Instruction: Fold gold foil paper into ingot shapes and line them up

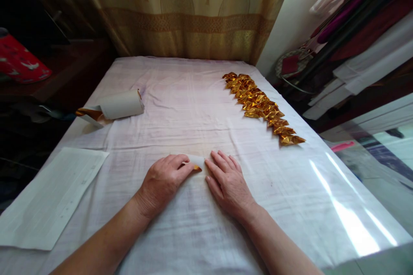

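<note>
My left hand (166, 180) is closed on a small piece of gold foil paper (195, 162), white on one face, with the gold of the other face visible along its lower edge. Part of the paper is hidden behind the fingers. Just to the right, my right hand (227, 178) lies flat on the cloth with its fingers stretched out, close to the paper's right end and holding nothing. Farther off to the right, several folded gold foil pieces (260, 103) sit in close rows.
A paper roll (122, 104) with a gold inner side lies at the left. Nearer is a flat white sheet (51, 197). A white cloth (180, 94) covers the table. A red patterned container (24, 60), curtain (190, 21) and hanging clothes (371, 56) surround it.
</note>
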The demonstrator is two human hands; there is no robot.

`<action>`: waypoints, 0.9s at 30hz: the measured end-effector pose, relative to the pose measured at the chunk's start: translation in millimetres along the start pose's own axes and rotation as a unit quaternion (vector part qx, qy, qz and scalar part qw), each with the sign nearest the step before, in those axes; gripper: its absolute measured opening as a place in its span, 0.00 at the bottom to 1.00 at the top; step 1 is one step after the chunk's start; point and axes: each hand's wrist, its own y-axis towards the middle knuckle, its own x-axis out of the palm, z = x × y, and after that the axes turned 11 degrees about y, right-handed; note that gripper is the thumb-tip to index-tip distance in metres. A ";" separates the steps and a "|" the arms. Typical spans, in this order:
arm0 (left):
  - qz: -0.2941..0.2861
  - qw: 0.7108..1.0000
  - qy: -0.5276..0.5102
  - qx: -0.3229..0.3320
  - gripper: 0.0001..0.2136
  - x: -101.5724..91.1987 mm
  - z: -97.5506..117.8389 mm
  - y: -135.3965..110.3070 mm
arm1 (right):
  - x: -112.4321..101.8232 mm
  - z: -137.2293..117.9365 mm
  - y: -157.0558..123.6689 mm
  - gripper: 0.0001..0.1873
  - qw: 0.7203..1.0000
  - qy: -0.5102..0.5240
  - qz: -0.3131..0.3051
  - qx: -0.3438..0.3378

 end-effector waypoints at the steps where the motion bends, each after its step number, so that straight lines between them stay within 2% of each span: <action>1: 0.005 1.000 -0.014 0.003 0.12 -0.4 -1.0 -1.8 | 0.0 0.6 0.3 0.22 1.000 0.001 0.006 -0.010; 5: 0.015 0.996 -0.087 -0.002 0.13 -0.7 -7.9 -10.9 | 0.4 3.0 3.9 0.26 0.998 0.015 0.028 -0.058; 9: 0.031 0.986 -0.164 -0.009 0.10 1.0 -18.3 -20.0 | 3.1 5.2 12.6 0.27 0.995 0.032 0.018 -0.096; 12: 0.050 0.977 -0.206 -0.011 0.10 3.9 -25.8 -23.8 | 4.2 6.0 22.6 0.24 0.990 0.023 0.012 -0.140; 15: 0.045 0.972 -0.232 -0.017 0.11 6.0 -31.8 -24.4 | 2.5 5.6 31.7 0.19 0.983 0.012 0.001 -0.184; 18: 0.024 0.971 -0.239 -0.008 0.12 6.7 -36.2 -23.7 | 0.2 5.0 35.9 0.14 0.976 0.019 -0.008 -0.216; 22: -0.008 0.980 -0.197 0.006 0.12 6.1 -39.5 -24.0 | -1.3 3.8 35.6 0.12 0.966 0.032 -0.029 -0.254; 27: -0.038 0.984 -0.175 0.006 0.14 4.0 -37.8 -26.5 | -1.2 -0.8 35.5 0.12 0.962 0.063 -0.049 -0.262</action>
